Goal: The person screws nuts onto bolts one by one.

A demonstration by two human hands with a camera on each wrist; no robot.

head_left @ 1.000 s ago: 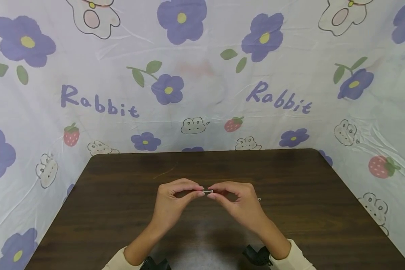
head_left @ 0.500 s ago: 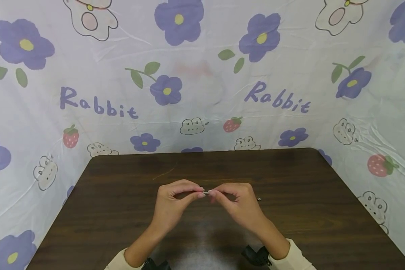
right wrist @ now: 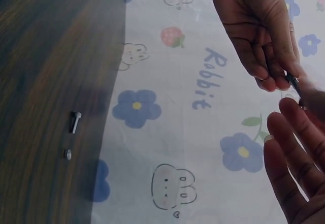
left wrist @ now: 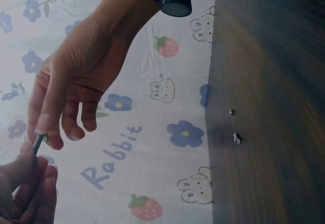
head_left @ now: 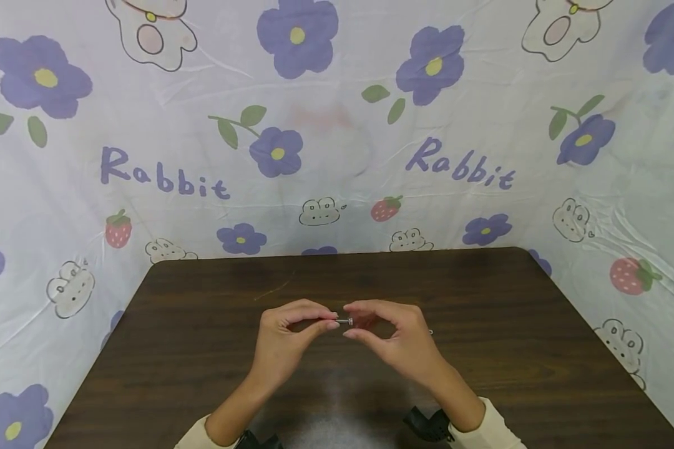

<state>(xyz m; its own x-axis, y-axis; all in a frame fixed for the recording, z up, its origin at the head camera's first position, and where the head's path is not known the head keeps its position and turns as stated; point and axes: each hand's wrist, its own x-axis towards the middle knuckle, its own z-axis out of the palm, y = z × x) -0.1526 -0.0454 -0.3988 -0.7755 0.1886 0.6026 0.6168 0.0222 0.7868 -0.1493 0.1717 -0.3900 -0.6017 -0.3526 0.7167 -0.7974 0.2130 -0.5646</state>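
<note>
My left hand [head_left: 285,333] pinches a small metal bolt [head_left: 344,321] between thumb and fingertips, holding it level above the table. The bolt's wider end [head_left: 351,321] points right; whether this is its head or a nut on it is too small to tell. Around that end my right hand [head_left: 401,333] has thumb and index finger spread apart, with a gap on both sides of the metal. In the left wrist view the bolt [left wrist: 37,144] shows a threaded shank. The left fingertips hide its other end.
On the dark wooden table [head_left: 202,349] lie a second bolt [right wrist: 75,122] and a small nut [right wrist: 67,154], both beyond my right hand. A printed cloth [head_left: 337,156] hangs behind and along both sides of the table.
My right thumb and index finger pinched the bolt's end half a second ago and are now spread away from it. The left hand keeps its pinch in nearly the same place.
</note>
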